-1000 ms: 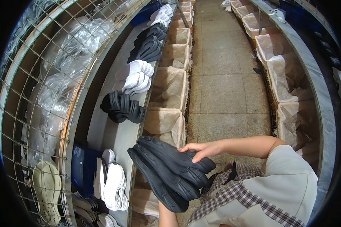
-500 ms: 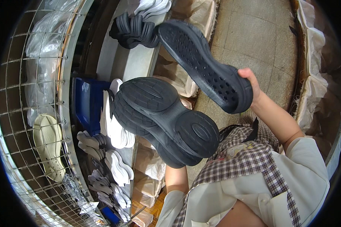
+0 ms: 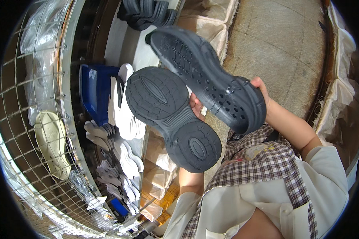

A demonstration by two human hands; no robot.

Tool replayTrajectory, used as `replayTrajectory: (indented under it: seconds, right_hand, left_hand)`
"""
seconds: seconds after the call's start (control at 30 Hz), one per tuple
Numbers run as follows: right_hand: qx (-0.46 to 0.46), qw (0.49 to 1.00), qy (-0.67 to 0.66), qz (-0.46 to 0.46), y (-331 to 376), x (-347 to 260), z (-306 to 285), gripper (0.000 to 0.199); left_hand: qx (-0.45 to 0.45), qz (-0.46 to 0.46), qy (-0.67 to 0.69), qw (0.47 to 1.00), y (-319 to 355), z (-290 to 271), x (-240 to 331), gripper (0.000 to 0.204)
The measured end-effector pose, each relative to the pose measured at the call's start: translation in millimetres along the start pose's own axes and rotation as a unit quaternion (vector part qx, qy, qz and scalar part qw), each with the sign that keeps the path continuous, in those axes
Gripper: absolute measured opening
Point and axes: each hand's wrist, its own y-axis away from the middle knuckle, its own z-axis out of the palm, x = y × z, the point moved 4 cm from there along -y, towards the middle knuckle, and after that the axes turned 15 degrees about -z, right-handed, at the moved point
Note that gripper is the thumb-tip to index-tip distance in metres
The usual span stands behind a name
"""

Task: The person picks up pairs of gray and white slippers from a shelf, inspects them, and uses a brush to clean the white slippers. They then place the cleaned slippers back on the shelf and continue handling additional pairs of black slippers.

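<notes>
My left hand [image 3: 197, 105] is wrapped around the narrow waist of a black shoe sole [image 3: 157, 94]. Its patterned tread faces up, with round heel and forefoot pads; the palm is hidden under it. By the heel, my right hand [image 3: 261, 92] grips a second black sole [image 3: 205, 81], whose inner side, dotted with holes, is turned up. The toe of this one points to the upper left, and its edge overlaps the first sole near my left fingers. Whether another sole lies beneath the tread-up one is hidden.
On the metal shelf at left are a black sole pile [image 3: 145, 14], white soles [image 3: 128, 157] and a blue bin [image 3: 95, 93]. A pale sole [image 3: 52, 143] lies behind wire mesh [image 3: 18, 131]. Cloth-lined bins [image 3: 211, 34] flank the tiled floor [image 3: 273, 44].
The two soles have come together, the right one lowering slightly and tilting. The left one has turned, bringing my left fingers into sight; the second tread-up sole under it no longer shows.
</notes>
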Motion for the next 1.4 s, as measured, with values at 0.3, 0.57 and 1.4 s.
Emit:
replayTrajectory:
  seconds: [0.3, 0.57, 1.4]
  right_hand:
    - [0.026, 0.999, -0.003, -0.041, 4, -13, -16, 0.061]
    - [0.022, 0.962, 0.271, -0.037, 7, -9, -8, 0.077]
    - [0.117, 0.991, 0.063, 0.035, 4, -3, -46, 0.083]
  left_hand:
    - [-0.035, 0.038, -0.035, 0.998, 17, 5, 15, 0.071]
    - [0.148, 0.066, -0.104, 0.981, 21, 22, 18, 0.06]
    - [0.205, 0.14, -0.084, 0.965, -7, 54, 21, 0.051]
